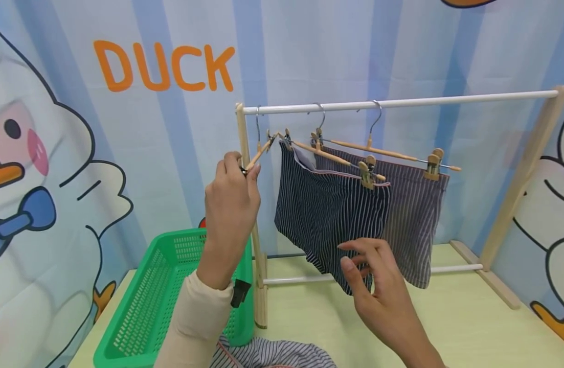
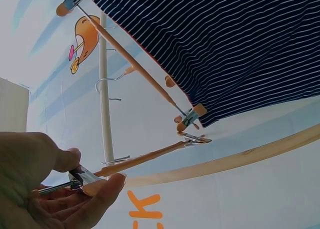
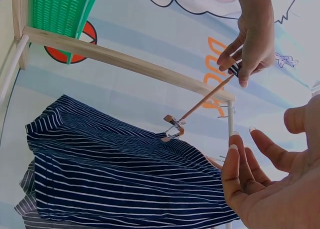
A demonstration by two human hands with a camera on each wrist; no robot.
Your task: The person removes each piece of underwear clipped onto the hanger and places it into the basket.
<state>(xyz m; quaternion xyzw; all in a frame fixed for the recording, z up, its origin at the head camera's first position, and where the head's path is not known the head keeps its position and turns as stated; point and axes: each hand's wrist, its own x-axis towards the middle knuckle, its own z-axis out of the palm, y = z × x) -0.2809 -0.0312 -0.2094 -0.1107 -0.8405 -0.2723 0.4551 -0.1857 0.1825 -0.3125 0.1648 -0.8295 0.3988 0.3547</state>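
Note:
My left hand pinches the near clip of a wooden clip hanger at the rack's left end. That hanger's hook is over the white rail, and no garment hangs from it. Beside it, navy striped shorts hang by two clips from the middle hanger. My right hand is in front of the shorts' lower part, fingers loosely bent, holding nothing. Behind, grey striped shorts hang from a third hanger, partly covered by the navy pair.
The rack has a white top rail and wooden posts. Left of it, a green plastic basket stands on the pale table. Striped cloth lies at the table's front. A duck-print curtain hangs behind.

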